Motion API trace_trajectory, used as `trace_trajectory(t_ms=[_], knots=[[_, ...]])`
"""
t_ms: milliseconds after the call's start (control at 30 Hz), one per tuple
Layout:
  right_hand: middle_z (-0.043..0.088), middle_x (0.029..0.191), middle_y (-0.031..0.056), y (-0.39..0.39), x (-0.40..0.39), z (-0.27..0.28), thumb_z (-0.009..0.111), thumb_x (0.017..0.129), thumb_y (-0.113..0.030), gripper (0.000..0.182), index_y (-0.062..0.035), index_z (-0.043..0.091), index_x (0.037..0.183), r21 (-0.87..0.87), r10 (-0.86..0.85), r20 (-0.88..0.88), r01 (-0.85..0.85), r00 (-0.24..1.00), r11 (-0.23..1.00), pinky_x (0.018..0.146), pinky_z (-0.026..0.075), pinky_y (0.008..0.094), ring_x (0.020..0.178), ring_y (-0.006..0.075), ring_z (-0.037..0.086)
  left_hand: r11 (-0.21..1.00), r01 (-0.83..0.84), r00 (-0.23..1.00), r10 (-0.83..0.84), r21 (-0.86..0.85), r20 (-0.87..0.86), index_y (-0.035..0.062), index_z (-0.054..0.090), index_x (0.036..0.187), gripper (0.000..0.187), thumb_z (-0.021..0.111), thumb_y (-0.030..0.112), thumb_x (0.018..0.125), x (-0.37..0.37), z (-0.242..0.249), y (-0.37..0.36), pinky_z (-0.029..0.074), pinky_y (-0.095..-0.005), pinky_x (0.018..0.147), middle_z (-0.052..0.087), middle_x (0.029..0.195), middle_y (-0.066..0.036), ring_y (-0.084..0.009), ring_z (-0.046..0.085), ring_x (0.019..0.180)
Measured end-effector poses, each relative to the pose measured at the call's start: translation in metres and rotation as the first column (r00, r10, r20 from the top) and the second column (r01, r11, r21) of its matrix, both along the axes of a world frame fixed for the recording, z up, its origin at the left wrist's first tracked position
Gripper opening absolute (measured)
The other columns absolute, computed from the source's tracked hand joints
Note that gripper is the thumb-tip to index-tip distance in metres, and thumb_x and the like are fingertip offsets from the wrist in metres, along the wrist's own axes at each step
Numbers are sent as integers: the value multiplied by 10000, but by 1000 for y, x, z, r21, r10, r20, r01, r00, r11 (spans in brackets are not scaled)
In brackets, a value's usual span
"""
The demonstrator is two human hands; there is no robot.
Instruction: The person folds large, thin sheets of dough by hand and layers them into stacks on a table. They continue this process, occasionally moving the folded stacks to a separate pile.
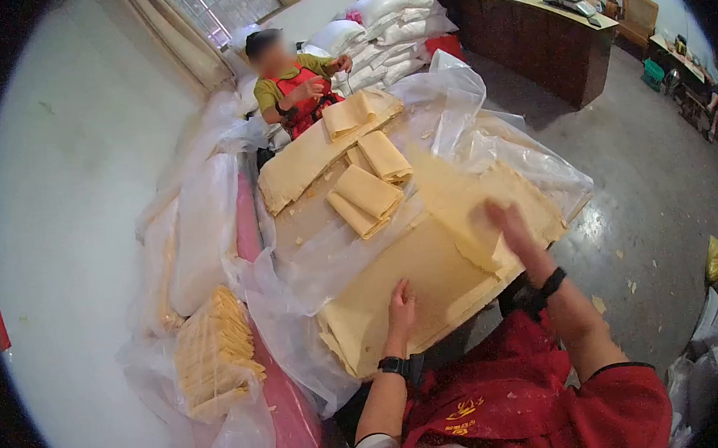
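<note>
A broad stack of thin yellow sheets (396,280) lies on the table in front of me; the sheets look like bean-curd skin. My left hand (402,306) is over the near part of this stack, its fingers curled, and what they hold, if anything, is hidden. Toward the right side, my right hand (505,220) is smeared by motion. It appears closed on the edge of a thin yellow sheet (448,189), which is raised and blurred. Beyond the stack lie folded yellow sheets (365,198) in small bundles.
Across the table, a person in a red apron (304,86) stands by another sheet stack (305,165). Clear plastic film (284,287) drapes the table edges. At left, a plastic bag of folded sheets (214,351) rests on a pink surface (284,396). White sacks (388,39) and a wooden desk (529,41) stand behind.
</note>
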State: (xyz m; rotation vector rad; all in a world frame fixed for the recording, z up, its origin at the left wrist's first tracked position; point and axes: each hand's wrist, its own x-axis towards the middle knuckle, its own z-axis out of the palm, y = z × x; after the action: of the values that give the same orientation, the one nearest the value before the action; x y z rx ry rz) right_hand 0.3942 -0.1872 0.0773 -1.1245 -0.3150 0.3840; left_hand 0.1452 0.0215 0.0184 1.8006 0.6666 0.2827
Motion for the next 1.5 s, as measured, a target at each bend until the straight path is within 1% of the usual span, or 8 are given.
trace_trajectory(t_ms=[233, 300, 433, 633, 700, 733, 800, 1500], knots=[[655, 1040, 113, 36, -53, 67, 629, 720, -58, 357, -73, 626, 1076, -533, 259, 807, 467, 531, 705, 814, 480, 400, 931, 277, 632, 902, -116, 962, 206, -417, 179, 22, 395, 1368, 570, 558, 352, 933, 28, 58, -51, 335, -382, 1069, 406, 1408, -134, -258, 410, 1280], [637, 1084, 106, 47, -100, 79, 674, 676, -119, 426, -94, 613, 1097, -816, 698, 567, 184, 437, 548, 833, 461, 415, 994, 300, 603, 446, 317, 796, 356, -837, 491, 38, 423, 1340, 574, 538, 421, 929, 30, 80, -70, 370, -402, 1043, 462, 1346, -142, -259, 452, 1239], [611, 1081, 113, 32, -162, 16, 696, 738, -277, 423, -92, 590, 1103, -639, 550, 750, 186, 368, 746, 837, 438, 432, 1024, 304, 579, 209, -106, 907, 421, -972, -8, 14, 495, 1237, 481, 491, 398, 948, 3, 80, -59, 472, -413, 929, 571, 1210, -125, -264, 556, 1102], [597, 1132, 154, -20, -156, -33, 616, 858, -362, 429, -19, 576, 1112, -665, 646, 596, -159, 478, 730, 914, 425, 429, 1059, 308, 563, 436, -215, 893, 450, -874, 5, -3, 515, 1161, 334, 544, 227, 920, -2, 24, -26, 503, -455, 871, 601, 1117, -121, -284, 594, 1022], [615, 1100, 141, -23, -111, -25, 589, 867, -472, 582, 30, 557, 1157, -475, 508, -20, -455, 861, 753, 929, 430, 408, 1034, 271, 563, 490, -246, 893, 450, -836, 1, -1, 495, 1199, 324, 518, 194, 940, 22, 68, -21, 498, -451, 884, 589, 1164, -119, -277, 595, 1023], [597, 1106, 145, -22, -66, -63, 544, 866, -560, 685, 46, 533, 1186, -321, 480, 111, -425, 870, 846, 954, 414, 410, 1017, 286, 556, 573, -144, 900, 415, -807, 134, 17, 514, 1158, 282, 516, 202, 945, 37, 99, -25, 489, -476, 891, 589, 1144, -114, -276, 587, 1035], [561, 1181, 195, -27, -22, -52, 457, 895, -606, 747, 36, 434, 1278, 167, 209, -683, -129, 700, 977, 965, 396, 440, 1052, 349, 543, 693, -31, 889, 349, -720, 297, 40, 540, 1090, 219, 533, 202, 944, 61, 156, -30, 492, -463, 864, 600, 1092, -99, -257, 591, 1020], [621, 925, 102, -67, 88, -57, 547, 892, -430, 430, -72, 543, 1130, -71, 7, -424, -41, 905, 997, 673, 509, 359, 815, 209, 610, 730, -44, 890, 339, -682, 305, 42, 515, 1179, 284, 493, 210, 951, 79, 186, 18, 513, -438, 886, 588, 1179, -84, -250, 589, 1062]])
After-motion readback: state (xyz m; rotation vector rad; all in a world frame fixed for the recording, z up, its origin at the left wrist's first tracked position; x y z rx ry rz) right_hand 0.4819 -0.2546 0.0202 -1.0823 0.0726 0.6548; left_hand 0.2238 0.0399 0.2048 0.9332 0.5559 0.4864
